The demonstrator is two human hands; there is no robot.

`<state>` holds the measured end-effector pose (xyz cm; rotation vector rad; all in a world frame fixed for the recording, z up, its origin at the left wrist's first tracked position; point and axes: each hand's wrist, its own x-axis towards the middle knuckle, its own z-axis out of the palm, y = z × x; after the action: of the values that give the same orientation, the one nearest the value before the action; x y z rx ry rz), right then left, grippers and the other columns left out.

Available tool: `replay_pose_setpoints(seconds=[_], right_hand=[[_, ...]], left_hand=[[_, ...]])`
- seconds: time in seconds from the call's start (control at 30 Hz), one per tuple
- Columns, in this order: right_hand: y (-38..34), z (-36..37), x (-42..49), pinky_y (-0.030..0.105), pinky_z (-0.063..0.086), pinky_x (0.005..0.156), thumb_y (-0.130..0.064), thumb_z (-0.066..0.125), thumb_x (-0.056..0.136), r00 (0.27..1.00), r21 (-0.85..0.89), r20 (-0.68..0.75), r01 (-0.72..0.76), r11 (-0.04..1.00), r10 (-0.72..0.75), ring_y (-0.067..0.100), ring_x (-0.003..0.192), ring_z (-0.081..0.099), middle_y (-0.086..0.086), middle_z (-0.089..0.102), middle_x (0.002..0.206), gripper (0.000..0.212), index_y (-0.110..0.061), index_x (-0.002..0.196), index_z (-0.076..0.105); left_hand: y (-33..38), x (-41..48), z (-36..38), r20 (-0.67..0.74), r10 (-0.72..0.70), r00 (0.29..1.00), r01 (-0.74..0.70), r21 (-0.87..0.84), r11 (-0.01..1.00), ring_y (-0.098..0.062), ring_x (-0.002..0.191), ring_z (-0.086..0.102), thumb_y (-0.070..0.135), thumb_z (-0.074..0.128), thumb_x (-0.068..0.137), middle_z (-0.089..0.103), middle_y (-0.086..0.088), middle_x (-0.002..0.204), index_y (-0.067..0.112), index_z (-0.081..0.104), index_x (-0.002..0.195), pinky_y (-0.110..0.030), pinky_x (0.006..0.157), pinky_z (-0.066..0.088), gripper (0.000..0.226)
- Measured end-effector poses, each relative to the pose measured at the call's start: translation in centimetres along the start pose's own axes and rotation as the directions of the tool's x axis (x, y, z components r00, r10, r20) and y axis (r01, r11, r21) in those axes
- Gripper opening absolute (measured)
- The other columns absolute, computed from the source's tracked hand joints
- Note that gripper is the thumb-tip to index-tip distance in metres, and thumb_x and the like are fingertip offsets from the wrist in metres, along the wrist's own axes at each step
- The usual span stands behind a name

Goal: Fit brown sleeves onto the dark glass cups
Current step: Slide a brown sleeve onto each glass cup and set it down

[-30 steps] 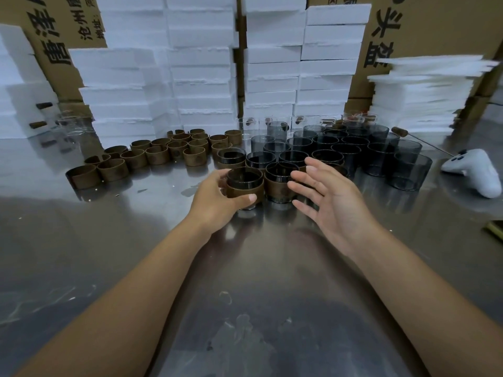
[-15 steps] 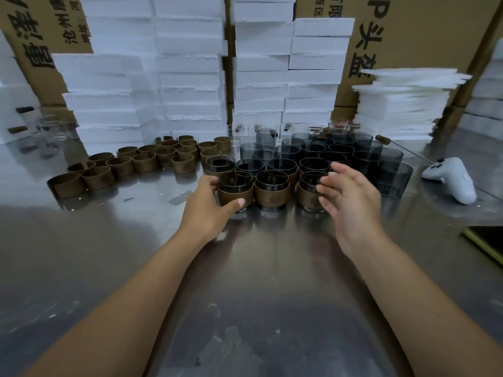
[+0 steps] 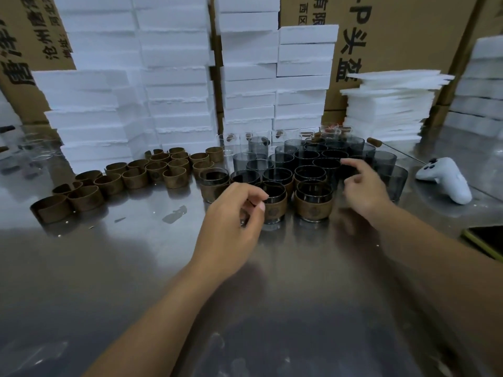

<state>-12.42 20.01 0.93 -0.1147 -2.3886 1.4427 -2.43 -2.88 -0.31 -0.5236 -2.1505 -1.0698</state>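
The left hand [image 3: 234, 213] has its fingers [image 3: 260, 206] curled in toward the thumb, the tips just beside a sleeved cup [image 3: 273, 204]. The palm hides whatever may lie under them, so I cannot tell whether they grip anything. The right hand [image 3: 364, 189] is blurred, with the forefinger stretched out and the other fingers loosely bent. Nothing shows in its grasp, and it hangs over the rims of the bare dark cups [image 3: 330, 156].

Between the two sets of fingers stands a second sleeved cup [image 3: 313, 205], its brown band seated low on the glass. A third sleeved cup [image 3: 213, 183] shows just past the left knuckles, and a few brown bands peek out of the row directly behind. That looks like all of the finished work.

Beyond and beside the right fingers, the bare dark cups stand packed rim to rim, far outnumbering the dressed ones. Well to the left of the left fingers, the loose brown sleeves [image 3: 133, 176] sit in a cluster on the tabletop [image 3: 136, 268], waiting to be fitted. I judge the job barely begun, with most cups and most sleeves still unpaired.

Farther out are clear glasses [image 3: 227, 142], white foam blocks [image 3: 177, 77] and a white controller [image 3: 446, 178].
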Motion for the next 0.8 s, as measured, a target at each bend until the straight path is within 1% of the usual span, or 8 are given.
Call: replay_pose_setpoints(seconds=[0.07,0.13,0.17,0.23,0.4,0.57,0.67,0.8], right_hand=[[0.2,0.1,0.6,0.031,0.043,0.062,0.004,0.042,0.094,0.984,-0.282,0.141,0.144,0.949,-0.107,0.020,0.071,0.049,0.015,0.056,0.101,0.060,-0.026,0.146,0.035],[0.2,0.2,0.8,0.038,0.048,0.073,-0.006,0.047,0.095,0.964,-0.550,0.247,0.219,0.806,-0.094,0.029,0.084,0.053,0.019,0.042,0.129,0.067,-0.033,0.150,0.020],[0.1,0.2,0.9,0.043,0.050,0.077,-0.010,0.051,0.094,0.961,-0.635,0.268,0.231,0.737,-0.071,0.033,0.093,0.054,0.018,0.035,0.135,0.070,-0.034,0.150,0.017],[0.0,0.3,0.8,0.044,0.049,0.078,-0.013,0.055,0.093,0.967,-0.673,0.248,0.211,0.709,-0.052,0.036,0.097,0.055,0.016,0.031,0.137,0.067,-0.032,0.147,0.021],[0.6,-0.1,-0.1,0.040,0.044,0.073,-0.028,0.060,0.093,0.987,-0.568,0.118,0.155,0.808,-0.107,0.035,0.095,0.056,0.017,0.050,0.120,0.038,-0.015,0.119,0.036],[1.0,-0.9,-2.3,0.041,0.046,0.065,-0.035,0.070,0.085,0.993,-0.396,0.026,0.113,0.911,-0.112,0.034,0.082,0.058,0.015,0.057,0.096,0.045,-0.014,0.094,0.032],[0.8,-1.0,-3.9,0.043,0.047,0.072,-0.029,0.074,0.082,0.993,-0.284,-0.020,0.106,0.953,-0.116,0.033,0.093,0.055,0.015,0.056,0.105,0.046,-0.013,0.096,0.033],[-0.4,-0.9,-6.1,0.037,0.045,0.085,-0.023,0.079,0.077,0.965,-0.034,-0.213,0.151,0.988,-0.155,0.026,0.105,0.054,0.001,0.049,0.112,0.061,-0.013,0.120,0.036]], left_hand=[[-0.2,0.0,0.0,-0.004,0.007,1.000,-0.007,0.008,1.000,-0.006,0.082,0.057,0.008,0.057,0.090,0.058,0.012,0.089,0.022,0.061,0.095,-0.020,0.067,0.046,0.015],[-0.4,-0.1,-0.1,-0.008,0.011,1.000,-0.011,0.012,1.000,-0.007,0.081,0.057,0.011,0.056,0.090,0.058,0.012,0.089,0.022,0.061,0.095,-0.019,0.066,0.046,0.014],[-0.4,-0.1,-0.1,-0.009,0.012,1.000,-0.012,0.013,1.000,-0.006,0.081,0.057,0.013,0.055,0.089,0.058,0.013,0.089,0.023,0.061,0.095,-0.019,0.066,0.046,0.013],[-0.5,-0.1,-0.1,-0.013,0.012,1.000,-0.012,0.015,1.000,-0.007,0.080,0.057,0.015,0.054,0.089,0.058,0.014,0.089,0.024,0.060,0.094,-0.016,0.065,0.045,0.012],[-0.6,-0.2,-0.1,-0.003,-0.005,1.000,0.005,-0.008,1.000,-0.008,0.080,0.057,0.016,0.052,0.089,0.058,0.014,0.087,0.028,0.058,0.098,-0.014,0.064,0.044,0.016],[-0.5,-0.5,-0.4,0.000,-0.043,0.999,0.043,-0.031,0.999,-0.005,0.081,0.057,0.019,0.051,0.088,0.058,0.017,0.085,0.034,0.054,0.099,-0.014,0.065,0.045,0.019],[-0.5,-0.7,-0.7,-0.008,-0.055,0.998,0.055,-0.045,0.997,-0.004,0.079,0.057,0.013,0.053,0.089,0.058,0.017,0.083,0.043,0.051,0.096,-0.011,0.065,0.043,0.030],[-0.4,-0.7,-1.0,-0.056,-0.116,0.992,0.111,-0.082,0.990,-0.002,0.075,0.057,0.007,0.057,0.089,0.059,0.015,0.080,0.044,0.052,0.092,-0.010,0.064,0.043,0.038]])
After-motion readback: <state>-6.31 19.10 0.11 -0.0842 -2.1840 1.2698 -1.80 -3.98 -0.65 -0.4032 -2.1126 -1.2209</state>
